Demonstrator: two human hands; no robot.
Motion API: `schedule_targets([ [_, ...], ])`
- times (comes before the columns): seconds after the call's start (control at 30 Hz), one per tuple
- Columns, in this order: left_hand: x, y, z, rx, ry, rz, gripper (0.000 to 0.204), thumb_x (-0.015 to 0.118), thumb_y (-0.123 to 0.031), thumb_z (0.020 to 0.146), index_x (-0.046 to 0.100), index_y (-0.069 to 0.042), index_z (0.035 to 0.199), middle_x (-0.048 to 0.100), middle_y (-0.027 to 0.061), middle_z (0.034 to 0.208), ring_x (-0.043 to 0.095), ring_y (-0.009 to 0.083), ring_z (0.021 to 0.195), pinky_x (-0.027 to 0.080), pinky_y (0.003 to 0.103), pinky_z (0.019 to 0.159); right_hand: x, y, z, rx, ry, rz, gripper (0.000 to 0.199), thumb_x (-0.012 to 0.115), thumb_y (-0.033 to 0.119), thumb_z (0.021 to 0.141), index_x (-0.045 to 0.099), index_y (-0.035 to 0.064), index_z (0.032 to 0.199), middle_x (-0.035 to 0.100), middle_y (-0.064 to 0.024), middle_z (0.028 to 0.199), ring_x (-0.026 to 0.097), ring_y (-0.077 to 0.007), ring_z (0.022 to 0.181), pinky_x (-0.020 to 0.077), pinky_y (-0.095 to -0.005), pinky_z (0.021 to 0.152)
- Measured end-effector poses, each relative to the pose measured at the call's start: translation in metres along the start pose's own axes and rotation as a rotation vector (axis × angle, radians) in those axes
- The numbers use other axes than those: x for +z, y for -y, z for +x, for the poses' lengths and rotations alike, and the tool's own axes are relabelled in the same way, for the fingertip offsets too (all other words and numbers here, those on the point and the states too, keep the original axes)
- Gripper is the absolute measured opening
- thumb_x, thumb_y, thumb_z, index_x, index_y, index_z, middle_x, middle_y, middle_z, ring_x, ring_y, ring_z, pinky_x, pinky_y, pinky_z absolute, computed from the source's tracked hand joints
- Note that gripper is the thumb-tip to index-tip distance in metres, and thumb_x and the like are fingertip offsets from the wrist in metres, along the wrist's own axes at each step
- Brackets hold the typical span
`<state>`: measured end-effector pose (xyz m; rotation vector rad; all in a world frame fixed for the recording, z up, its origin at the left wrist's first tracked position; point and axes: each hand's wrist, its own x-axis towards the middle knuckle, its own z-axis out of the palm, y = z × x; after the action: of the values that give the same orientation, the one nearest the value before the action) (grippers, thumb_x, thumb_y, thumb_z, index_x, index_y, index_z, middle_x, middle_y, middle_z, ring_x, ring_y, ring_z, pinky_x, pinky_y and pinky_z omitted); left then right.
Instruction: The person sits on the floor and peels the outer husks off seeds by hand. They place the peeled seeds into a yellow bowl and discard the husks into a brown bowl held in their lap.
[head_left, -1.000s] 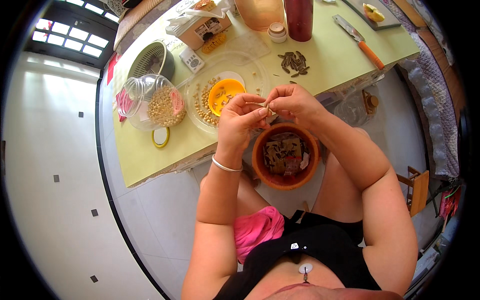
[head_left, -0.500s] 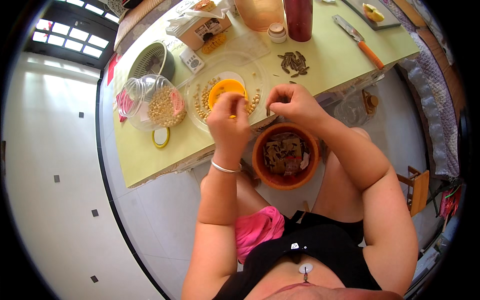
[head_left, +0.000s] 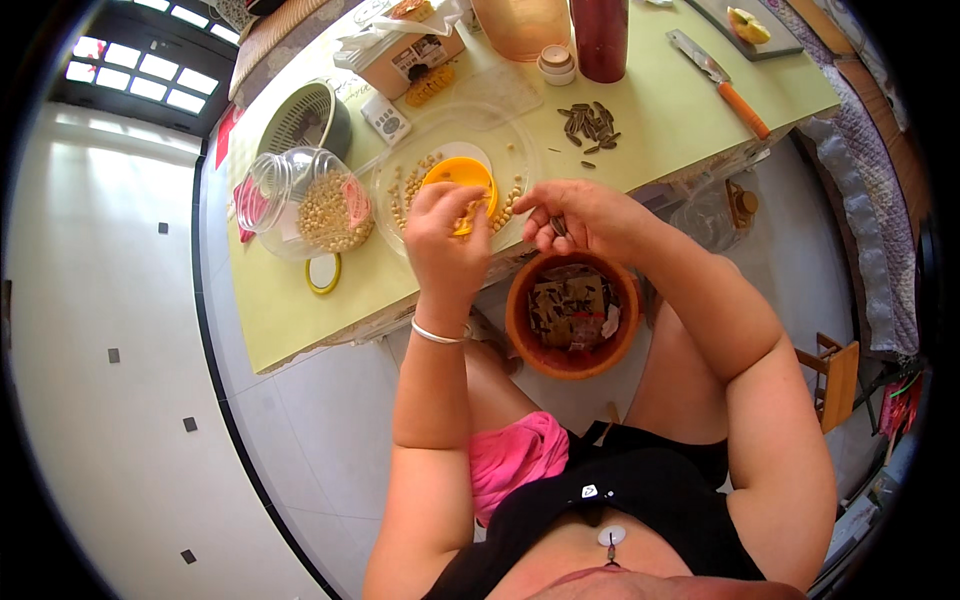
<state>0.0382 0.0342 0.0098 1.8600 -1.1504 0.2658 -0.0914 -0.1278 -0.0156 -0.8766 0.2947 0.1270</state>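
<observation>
Left hand (head_left: 443, 238) over bowl (head_left: 458, 172); right hand (head_left: 588, 219) cradling seed (head_left: 558, 227).

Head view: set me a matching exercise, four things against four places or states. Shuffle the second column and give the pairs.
Things:
1. right hand
2. knife
3. yellow bowl
4. round bin

Places or states:
A. off the table, with dark bits inside
B. within the wide clear tray
C. holding a dark seed
D. lying to the right of the seed pile

Pairs: 1-C; 2-D; 3-B; 4-A
</observation>
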Motion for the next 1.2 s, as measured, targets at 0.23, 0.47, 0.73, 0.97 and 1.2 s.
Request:
schedule_targets([
  [0.23,0.017,-0.021,-0.005,0.234,0.221,-0.022,0.020,0.077,-0.006,0.069,0.073,-0.007,0.089,0.063,0.0078,0.078,0.060,0.0283,0.078,0.048,0.040,0.071,0.000,-0.007,0.005,-0.114,0.014,0.367,0.052,0.044,0.045,0.105,0.050,-0.0044,0.121,0.062,-0.0159,0.107,0.065,-0.0190,0.090,0.0579,-0.0291,0.076],
  [0.47,0.027,-0.023,-0.008,0.107,0.201,0.002,0.020,0.070,-0.003,0.075,0.072,-0.007,0.094,0.060,0.0092,0.078,0.057,0.0317,0.081,0.046,0.041,0.074,0.002,-0.008,0.002,-0.159,0.025,0.318,0.036,0.046,0.032,0.105,0.054,-0.0003,0.117,0.064,-0.0135,0.108,0.067,-0.0186,0.091,0.0580,-0.0303,0.077],
  [0.73,0.029,-0.018,-0.007,0.143,0.089,-0.048,0.010,0.069,0.000,0.081,0.066,-0.002,0.090,0.064,0.0120,0.084,0.061,0.0307,0.083,0.048,0.039,0.078,-0.002,-0.003,-0.004,-0.141,-0.159,-0.063,0.014,0.059,0.014,0.096,0.063,0.0028,0.105,0.068,-0.0061,0.091,0.066,-0.0118,0.073,0.0534,-0.0245,0.061],
  [0.97,0.032,-0.022,-0.012,0.099,0.048,-0.037,0.012,0.070,0.001,0.083,0.071,-0.001,0.094,0.067,0.0130,0.083,0.065,0.0272,0.075,0.052,0.034,0.069,-0.004,-0.007,-0.002,-0.220,-0.213,-0.185,0.012,0.068,0.014,0.092,0.066,0.0032,0.099,0.069,-0.0044,0.087,0.061,-0.0075,0.069,0.0478,-0.0203,0.058],
  [1.2,0.031,-0.022,-0.013,-0.033,0.102,-0.207,0.016,0.072,0.001,0.082,0.074,-0.001,0.098,0.071,0.0122,0.082,0.068,0.0226,0.072,0.053,0.031,0.067,0.002,-0.018,0.003,-0.360,-0.262,-0.122,0.012,0.069,0.012,0.090,0.066,0.0003,0.094,0.069,-0.0050,0.081,0.060,-0.0076,0.065,0.0482,-0.0205,0.056],
])
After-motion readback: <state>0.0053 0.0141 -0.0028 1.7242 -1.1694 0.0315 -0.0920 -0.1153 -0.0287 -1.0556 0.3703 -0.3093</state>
